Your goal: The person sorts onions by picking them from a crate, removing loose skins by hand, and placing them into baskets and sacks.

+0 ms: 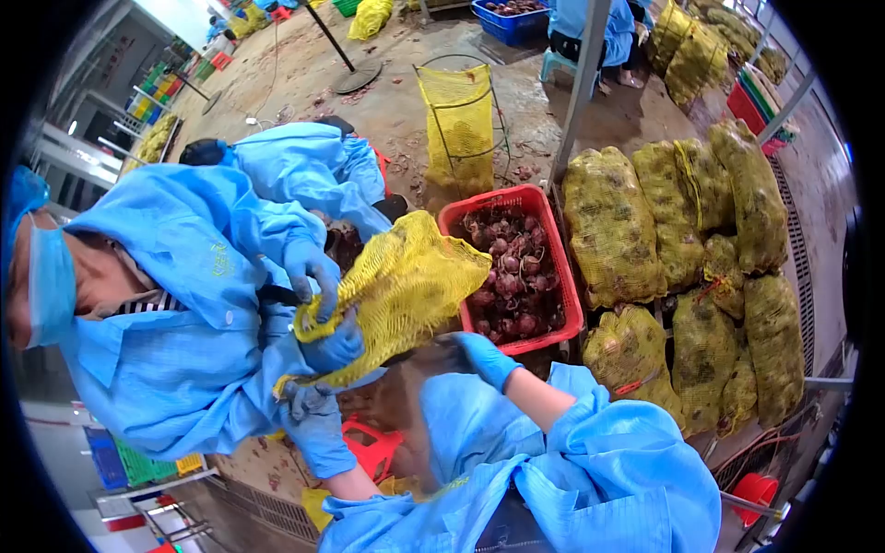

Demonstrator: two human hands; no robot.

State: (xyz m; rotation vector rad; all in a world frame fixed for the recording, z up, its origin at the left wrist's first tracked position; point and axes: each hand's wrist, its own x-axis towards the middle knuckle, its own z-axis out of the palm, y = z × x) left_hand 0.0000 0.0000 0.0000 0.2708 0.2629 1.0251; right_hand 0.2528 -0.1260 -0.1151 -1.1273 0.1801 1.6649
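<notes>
A yellow mesh bag (406,281) hangs in front of me. A co-worker's two blue-gloved hands (334,346) grip its bunched rim. My left hand (315,426), in a blue glove with dirty grey fingers, is curled at the bag's lower edge beside the co-worker's sleeve. My right hand (484,358), also gloved, reaches in below the bag; its dark fingertips are blurred and partly hidden. Just beyond that hand stands a red plastic crate (572,318) holding many red onions (512,276).
Several full yellow mesh sacks (613,226) are stacked to the right, beside a metal post (585,83). A wire stand holds another mesh bag (458,120) ahead. A red stool (371,450) is near my left arm. A bent-over co-worker (304,166) is behind the first.
</notes>
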